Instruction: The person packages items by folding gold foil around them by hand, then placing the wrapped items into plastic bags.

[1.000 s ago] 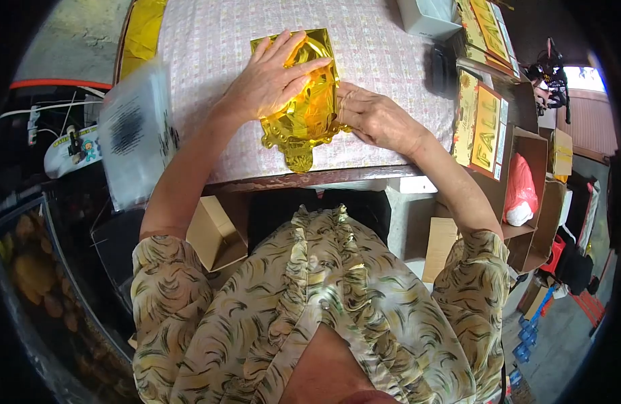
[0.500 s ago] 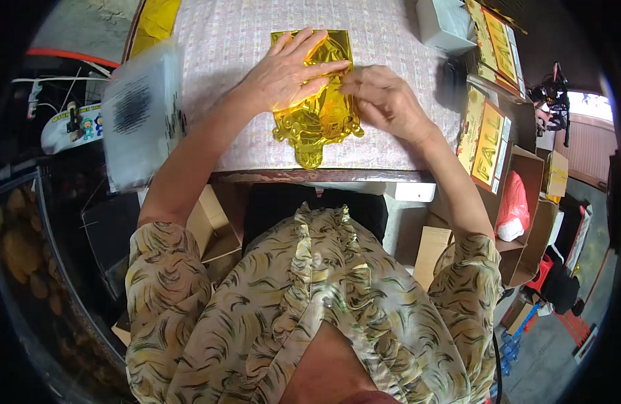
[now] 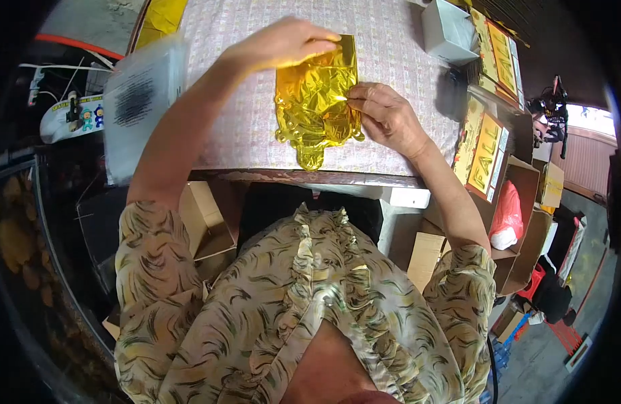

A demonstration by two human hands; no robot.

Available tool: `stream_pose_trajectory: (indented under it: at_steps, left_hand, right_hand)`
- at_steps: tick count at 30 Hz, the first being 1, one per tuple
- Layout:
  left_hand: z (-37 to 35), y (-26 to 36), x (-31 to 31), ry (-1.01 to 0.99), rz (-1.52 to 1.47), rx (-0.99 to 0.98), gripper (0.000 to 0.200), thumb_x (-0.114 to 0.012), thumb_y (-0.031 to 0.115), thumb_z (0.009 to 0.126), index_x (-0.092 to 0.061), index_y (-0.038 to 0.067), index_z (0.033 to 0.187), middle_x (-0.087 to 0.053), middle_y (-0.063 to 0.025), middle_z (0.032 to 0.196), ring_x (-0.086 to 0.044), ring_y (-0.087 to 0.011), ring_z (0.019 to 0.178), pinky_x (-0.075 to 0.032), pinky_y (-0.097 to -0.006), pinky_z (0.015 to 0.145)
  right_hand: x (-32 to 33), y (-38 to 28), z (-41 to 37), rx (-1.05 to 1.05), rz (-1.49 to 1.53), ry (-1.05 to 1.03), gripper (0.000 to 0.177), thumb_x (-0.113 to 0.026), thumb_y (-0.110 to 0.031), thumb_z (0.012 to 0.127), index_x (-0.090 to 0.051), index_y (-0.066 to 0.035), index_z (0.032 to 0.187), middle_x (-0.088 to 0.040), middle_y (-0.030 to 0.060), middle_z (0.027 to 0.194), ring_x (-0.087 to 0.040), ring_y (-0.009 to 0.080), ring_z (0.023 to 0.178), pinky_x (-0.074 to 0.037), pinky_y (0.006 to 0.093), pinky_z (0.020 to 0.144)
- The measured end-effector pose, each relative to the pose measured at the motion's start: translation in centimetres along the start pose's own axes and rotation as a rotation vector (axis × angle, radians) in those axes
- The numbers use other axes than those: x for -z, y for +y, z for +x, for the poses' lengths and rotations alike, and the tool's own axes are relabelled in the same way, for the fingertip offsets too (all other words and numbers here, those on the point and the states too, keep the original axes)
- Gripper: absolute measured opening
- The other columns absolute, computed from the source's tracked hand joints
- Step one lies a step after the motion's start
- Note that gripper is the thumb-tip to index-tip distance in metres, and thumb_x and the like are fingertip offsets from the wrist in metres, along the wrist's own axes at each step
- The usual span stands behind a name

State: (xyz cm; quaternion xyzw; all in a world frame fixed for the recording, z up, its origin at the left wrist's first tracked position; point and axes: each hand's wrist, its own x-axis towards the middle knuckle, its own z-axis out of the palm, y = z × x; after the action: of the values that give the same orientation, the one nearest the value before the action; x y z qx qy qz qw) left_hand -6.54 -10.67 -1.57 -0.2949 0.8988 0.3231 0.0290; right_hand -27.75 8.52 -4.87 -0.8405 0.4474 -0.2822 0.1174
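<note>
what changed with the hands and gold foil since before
The left hand lifted off the gold foil balloon, where it lay flat, and now grips its far edge. The right hand slid up its right edge and pinches it. The balloon stayed on the table.

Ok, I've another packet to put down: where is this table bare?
The pale checked tablecloth is bare beyond the crinkled gold foil balloon, between the yellow sheet and the grey cardboard box. A second strip lies left of the balloon, by the clear plastic packet, crossed by the left arm. The right edge is crowded with gold FALL packs.
</note>
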Motion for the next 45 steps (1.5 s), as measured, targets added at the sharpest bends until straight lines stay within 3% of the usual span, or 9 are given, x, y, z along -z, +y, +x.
stream_pose_trajectory:
  at_steps: [5,18,24,28,33,36,40,42,45]
  left_hand:
    - [5.8,-1.0,-1.7,0.313,0.030,-0.351,0.035,-0.077,0.039,0.091,-0.071,0.009,0.110,-0.066,-0.0052,0.097,-0.065,-0.0203,0.091,-0.055,-0.0353,0.083]
    - [7.0,-2.5,-4.2,0.377,0.010,-0.392,0.041,-0.082,0.034,0.082,-0.069,0.008,0.111,-0.068,-0.0150,0.111,-0.065,-0.0340,0.109,-0.054,-0.0418,0.093]
    - [6.8,-2.3,-4.3,0.514,0.003,-0.533,0.038,-0.082,0.037,0.078,-0.066,0.009,0.097,-0.065,-0.0123,0.094,-0.064,-0.0330,0.093,-0.053,-0.0443,0.083]
    - [7.1,-2.6,-4.3,0.488,-0.020,-0.518,0.037,-0.082,0.037,0.078,-0.066,0.009,0.097,-0.065,-0.0120,0.094,-0.063,-0.0330,0.094,-0.053,-0.0443,0.084]
    - [6.6,-2.5,-4.3,0.530,-0.030,-0.568,0.037,-0.082,0.037,0.079,-0.066,0.009,0.097,-0.064,-0.0120,0.093,-0.063,-0.0338,0.094,-0.053,-0.0446,0.084]
    - [6.2,-2.3,-4.3,0.545,0.005,-0.535,0.038,-0.081,0.037,0.079,-0.066,0.009,0.097,-0.064,-0.0125,0.094,-0.063,-0.0342,0.094,-0.053,-0.0449,0.084]
    - [6.4,-2.1,-3.9,0.472,-0.005,-0.523,0.038,-0.081,0.038,0.079,-0.066,0.008,0.097,-0.064,-0.0129,0.095,-0.062,-0.0345,0.095,-0.053,-0.0449,0.085]
    - [6.4,-2.2,-4.3,0.545,-0.006,-0.547,0.039,-0.081,0.039,0.079,-0.066,0.009,0.098,-0.064,-0.0133,0.095,-0.063,-0.0349,0.096,-0.053,-0.0451,0.085]
    - [6.4,-2.1,-4.1,0.545,0.029,-0.559,0.039,-0.081,0.039,0.079,-0.066,0.009,0.098,-0.064,-0.0139,0.096,-0.063,-0.0354,0.096,-0.053,-0.0451,0.086]
  right_hand:
    - [-0.1,0.0,0.2,-0.006,-0.017,-0.014,0.034,-0.069,0.007,0.076,-0.074,0.000,0.108,-0.071,0.0113,0.117,-0.066,0.0324,0.116,-0.056,0.0402,0.098]
    - [0.5,-0.5,-0.1,0.127,-0.127,-0.029,0.032,-0.073,0.001,0.073,-0.073,-0.002,0.105,-0.070,0.0108,0.113,-0.067,0.0318,0.109,-0.055,0.0416,0.095]
    - [0.1,-0.6,4.1,0.139,0.091,0.074,0.021,-0.067,-0.001,0.084,-0.072,0.003,0.105,-0.072,0.0156,0.108,-0.069,0.0338,0.101,-0.054,0.0436,0.092]
    - [-2.6,-0.3,6.7,0.257,0.099,-0.126,0.041,-0.069,-0.020,0.095,-0.065,-0.002,0.132,-0.066,0.0142,0.137,-0.062,0.0340,0.128,-0.051,0.0452,0.107]
    - [-4.9,-1.1,6.1,0.198,-0.157,-0.436,0.079,-0.034,-0.066,0.103,-0.025,-0.017,0.164,-0.029,0.0081,0.169,-0.026,0.0278,0.156,-0.014,0.0460,0.131]
    - [-5.3,-2.9,4.5,0.196,-0.065,-0.500,0.080,-0.032,-0.066,0.103,-0.021,-0.018,0.166,-0.026,0.0066,0.170,-0.023,0.0242,0.157,-0.013,0.0441,0.131]
    - [-3.2,-4.8,2.4,0.098,0.450,-0.409,0.053,-0.052,-0.044,0.105,-0.055,-0.014,0.148,-0.058,0.0088,0.150,-0.053,0.0280,0.140,-0.035,0.0474,0.124]
    - [-2.6,-1.6,2.0,0.045,0.310,0.026,0.032,-0.064,-0.018,0.097,-0.072,-0.012,0.128,-0.073,0.0078,0.120,-0.068,0.0255,0.108,-0.051,0.0442,0.095]
    - [0.6,0.3,2.3,-0.071,-0.176,0.039,0.033,-0.070,-0.005,0.089,-0.076,-0.013,0.120,-0.072,0.0056,0.117,-0.064,0.0235,0.105,-0.048,0.0427,0.092]
